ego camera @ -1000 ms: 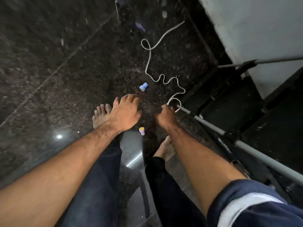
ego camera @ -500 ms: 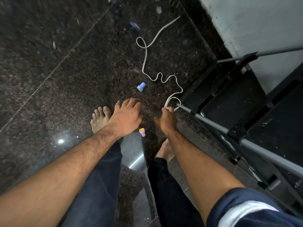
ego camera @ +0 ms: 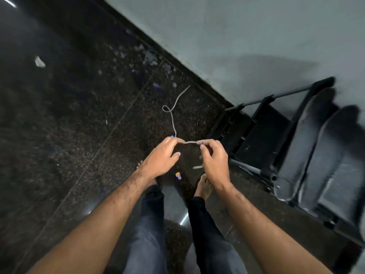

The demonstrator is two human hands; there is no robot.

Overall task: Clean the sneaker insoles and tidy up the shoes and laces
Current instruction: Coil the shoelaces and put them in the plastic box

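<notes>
Lace (ego camera: pixel 172 115) now lifted, end behind left hand (ego camera: pixel 162 158)

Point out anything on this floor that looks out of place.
Pale scraps of debris litter the dark floor along the wall. A small yellow-and-purple cap lies loose between the bare feet, and the lace trails in a loop across the floor from the left hand.

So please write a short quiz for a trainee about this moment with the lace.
1. True or false: both hands pinch the white lace.
2. Which hand is nearer the black rack? A) left hand B) right hand
3. Fill in: the far end of the lace lies on the dark ____.

Key: 1 true; 2 B; 3 floor.
</notes>
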